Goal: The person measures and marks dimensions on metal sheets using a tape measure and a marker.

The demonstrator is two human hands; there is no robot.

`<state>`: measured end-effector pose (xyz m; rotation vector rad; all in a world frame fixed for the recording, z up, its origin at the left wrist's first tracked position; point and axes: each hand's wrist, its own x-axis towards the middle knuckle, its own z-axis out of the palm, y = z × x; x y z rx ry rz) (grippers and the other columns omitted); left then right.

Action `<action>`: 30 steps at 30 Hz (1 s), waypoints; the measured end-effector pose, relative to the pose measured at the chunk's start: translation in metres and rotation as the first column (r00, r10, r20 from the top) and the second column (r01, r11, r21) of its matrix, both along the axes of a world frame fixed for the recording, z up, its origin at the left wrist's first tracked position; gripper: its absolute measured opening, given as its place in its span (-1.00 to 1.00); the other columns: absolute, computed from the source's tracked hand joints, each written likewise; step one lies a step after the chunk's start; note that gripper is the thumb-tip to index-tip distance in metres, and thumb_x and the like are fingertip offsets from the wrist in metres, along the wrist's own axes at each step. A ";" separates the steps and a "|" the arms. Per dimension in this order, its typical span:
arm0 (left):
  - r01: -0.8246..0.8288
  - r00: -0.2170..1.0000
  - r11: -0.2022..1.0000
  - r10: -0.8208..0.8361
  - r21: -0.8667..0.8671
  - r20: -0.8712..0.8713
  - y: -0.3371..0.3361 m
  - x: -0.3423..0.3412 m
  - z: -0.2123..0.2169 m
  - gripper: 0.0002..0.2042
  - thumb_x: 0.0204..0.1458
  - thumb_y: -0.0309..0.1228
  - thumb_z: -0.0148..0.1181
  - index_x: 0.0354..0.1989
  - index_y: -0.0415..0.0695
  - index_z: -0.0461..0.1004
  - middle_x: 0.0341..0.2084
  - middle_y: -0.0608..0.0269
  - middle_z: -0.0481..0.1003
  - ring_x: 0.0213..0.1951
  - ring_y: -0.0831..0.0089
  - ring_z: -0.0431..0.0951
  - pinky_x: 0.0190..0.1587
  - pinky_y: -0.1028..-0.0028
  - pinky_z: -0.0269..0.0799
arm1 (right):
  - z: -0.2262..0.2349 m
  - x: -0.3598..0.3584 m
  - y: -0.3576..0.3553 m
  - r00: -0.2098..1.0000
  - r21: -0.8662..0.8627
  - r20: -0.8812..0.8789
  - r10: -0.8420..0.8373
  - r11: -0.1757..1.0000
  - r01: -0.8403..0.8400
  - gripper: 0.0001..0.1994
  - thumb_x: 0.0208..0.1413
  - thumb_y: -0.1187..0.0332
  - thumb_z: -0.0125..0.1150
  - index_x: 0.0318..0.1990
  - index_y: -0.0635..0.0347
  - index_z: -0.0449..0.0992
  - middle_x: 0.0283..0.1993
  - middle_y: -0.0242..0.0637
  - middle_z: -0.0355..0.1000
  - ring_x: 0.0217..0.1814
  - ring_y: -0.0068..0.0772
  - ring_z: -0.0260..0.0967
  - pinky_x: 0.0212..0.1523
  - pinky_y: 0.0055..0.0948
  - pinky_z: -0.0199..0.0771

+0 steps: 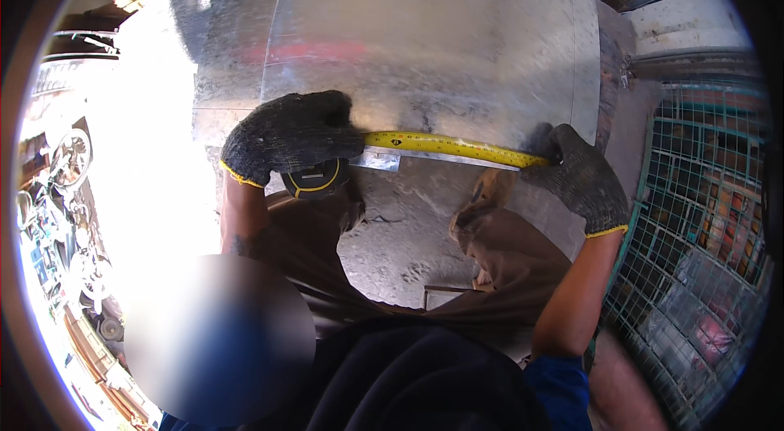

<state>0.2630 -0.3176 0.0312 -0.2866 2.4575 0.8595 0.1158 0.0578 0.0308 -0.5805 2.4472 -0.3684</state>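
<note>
Left hand (pixel 294 135) and right hand (pixel 578 178) grasp the yellow tape measure (pixel 453 147) along the metal sheet's (pixel 441 31) near edge — floor (pixel 396 255) visible between the knees, green mesh (pixel 694 211) apart at right.

1. The tape measure has a yellow strip (pixel 457 147) with little dark marks. It is pulled out and reaches from the left hand (pixel 290 137) to the right hand (pixel 581 178).
2. Its black case (pixel 313 179) with a yellow ring pokes out just below the left hand.
3. The metal sheet (pixel 433 39) is big, gray and shiny, with thin lines. It spreads out past both hands. The strip runs along its near edge, but I can't tell if they touch.
</note>
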 end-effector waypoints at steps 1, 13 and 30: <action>0.009 1.000 1.000 -0.009 -0.001 -0.013 0.000 0.000 0.000 -0.47 0.05 0.15 0.33 -0.16 -0.12 0.56 -0.34 -0.03 0.61 -0.24 0.00 0.65 -0.17 0.15 0.51 | 0.000 0.000 0.000 1.000 -0.019 -0.012 0.010 1.000 -0.010 -0.53 -0.05 0.14 0.57 -0.12 0.14 0.44 -0.20 -0.06 0.58 -0.08 0.09 0.58 -0.09 -0.10 0.56; 0.017 0.999 0.995 -0.013 -0.102 0.043 0.007 -0.005 0.001 -0.53 0.05 0.12 0.32 -0.21 -0.08 0.57 -0.35 -0.04 0.63 -0.23 0.00 0.68 -0.16 0.14 0.54 | -0.002 0.005 -0.003 0.996 -0.036 -0.044 0.074 0.996 -0.076 -0.57 0.01 0.19 0.51 -0.08 0.15 0.42 -0.14 -0.03 0.59 -0.04 0.10 0.58 -0.08 -0.07 0.57; 0.127 0.992 0.985 -0.129 -0.113 -0.003 0.002 0.000 -0.011 -0.58 0.06 0.08 0.31 -0.25 -0.07 0.59 -0.33 0.03 0.63 -0.27 0.09 0.69 -0.21 0.18 0.56 | -0.005 0.058 -0.084 0.986 -0.063 -0.126 0.110 0.991 -0.119 -0.56 0.12 0.07 0.44 0.04 0.06 0.46 -0.21 -0.07 0.63 -0.14 -0.01 0.64 -0.10 -0.11 0.59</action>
